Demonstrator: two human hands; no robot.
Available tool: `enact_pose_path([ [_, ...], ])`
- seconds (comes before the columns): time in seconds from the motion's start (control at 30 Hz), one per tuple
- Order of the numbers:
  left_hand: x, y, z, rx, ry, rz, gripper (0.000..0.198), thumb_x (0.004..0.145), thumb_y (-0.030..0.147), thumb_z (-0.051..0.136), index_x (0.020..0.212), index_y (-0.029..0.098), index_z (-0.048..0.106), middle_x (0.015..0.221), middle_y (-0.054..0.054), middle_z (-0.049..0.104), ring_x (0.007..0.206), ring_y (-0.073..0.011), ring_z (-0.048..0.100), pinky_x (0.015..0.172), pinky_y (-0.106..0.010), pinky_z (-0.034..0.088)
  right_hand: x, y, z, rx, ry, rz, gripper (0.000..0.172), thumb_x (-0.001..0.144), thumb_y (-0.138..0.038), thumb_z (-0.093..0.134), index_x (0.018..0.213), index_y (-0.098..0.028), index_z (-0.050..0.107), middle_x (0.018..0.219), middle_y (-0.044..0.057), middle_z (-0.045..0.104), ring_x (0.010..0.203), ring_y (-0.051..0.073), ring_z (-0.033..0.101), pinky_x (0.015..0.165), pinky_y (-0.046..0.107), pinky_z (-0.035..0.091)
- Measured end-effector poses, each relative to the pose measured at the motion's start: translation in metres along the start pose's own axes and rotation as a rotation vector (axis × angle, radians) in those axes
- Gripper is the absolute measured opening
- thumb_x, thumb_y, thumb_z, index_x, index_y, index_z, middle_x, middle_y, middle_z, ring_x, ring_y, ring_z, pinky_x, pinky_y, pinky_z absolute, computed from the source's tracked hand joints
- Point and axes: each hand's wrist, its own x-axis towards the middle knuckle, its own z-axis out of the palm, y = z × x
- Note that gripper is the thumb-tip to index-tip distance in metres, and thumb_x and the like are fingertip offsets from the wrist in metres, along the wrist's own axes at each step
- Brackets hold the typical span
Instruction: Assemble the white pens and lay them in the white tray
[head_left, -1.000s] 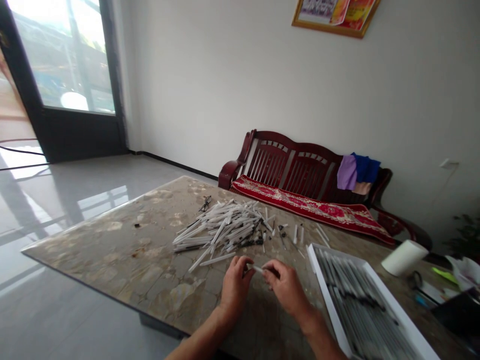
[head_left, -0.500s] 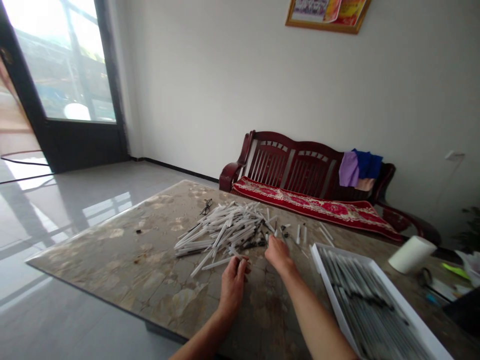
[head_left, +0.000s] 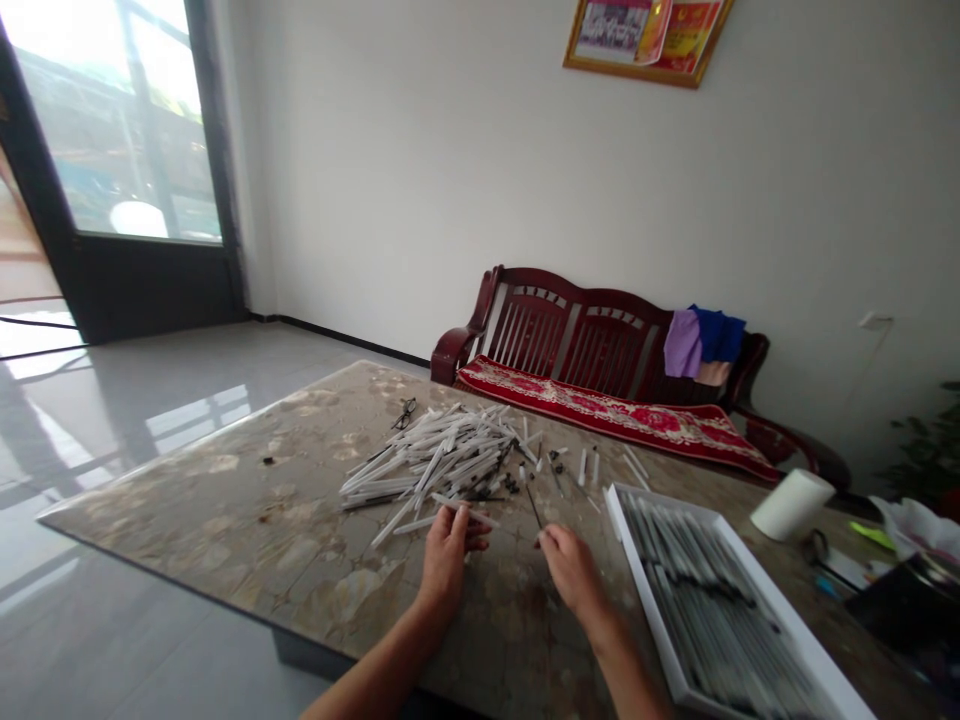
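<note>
Near the lower centre of the frame, the left hand's (head_left: 445, 555) fingers are closed together, pinching a slim white plastic-looking tube (head_left: 480, 517) that tilts down to the right. To its right, the right hand's (head_left: 571, 562) thumb and fingers are drawn tight around the lower end of a thin dark rod (head_left: 533, 506), its upper end pointing up and left, apart from the tube. Just beyond, at centre, lies a loose heap of white tubes (head_left: 435, 460). At lower right, a shallow white rectangular box (head_left: 646, 588) holds rows of grey, dark-tipped sticks (head_left: 720, 620). All rest on a brown-grey, stone-patterned table (head_left: 202, 500).
</note>
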Motion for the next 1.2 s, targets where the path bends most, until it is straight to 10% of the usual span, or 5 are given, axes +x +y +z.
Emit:
enact_pose_path([
  [0.23, 0.002, 0.002, 0.001, -0.056, 0.043, -0.027, 0.038, 0.071, 0.053, 0.068, 0.082, 0.018, 0.057, 0.074, -0.004, 0.072, 0.067, -0.0197, 0.072, 0.053, -0.026, 0.055, -0.044, 0.005, 0.018, 0.295, 0.056, -0.149, 0.027, 0.091, -0.020, 0.042, 0.092, -0.022, 0.069, 0.089, 0.006, 0.068, 0.086, 0.019, 0.065, 0.076, 0.027, 0.047],
  [1.2, 0.004, 0.001, 0.000, -0.013, 0.045, -0.003, 0.041, 0.070, 0.055, 0.068, 0.080, 0.018, 0.054, 0.069, -0.001, 0.070, 0.064, -0.0204, 0.073, 0.051, -0.026, 0.055, -0.051, 0.003, 0.016, 0.254, 0.095, -0.124, 0.033, 0.091, -0.022, 0.043, 0.102, -0.022, 0.074, 0.093, 0.009, 0.070, 0.088, 0.022, 0.067, 0.077, 0.030, 0.052],
])
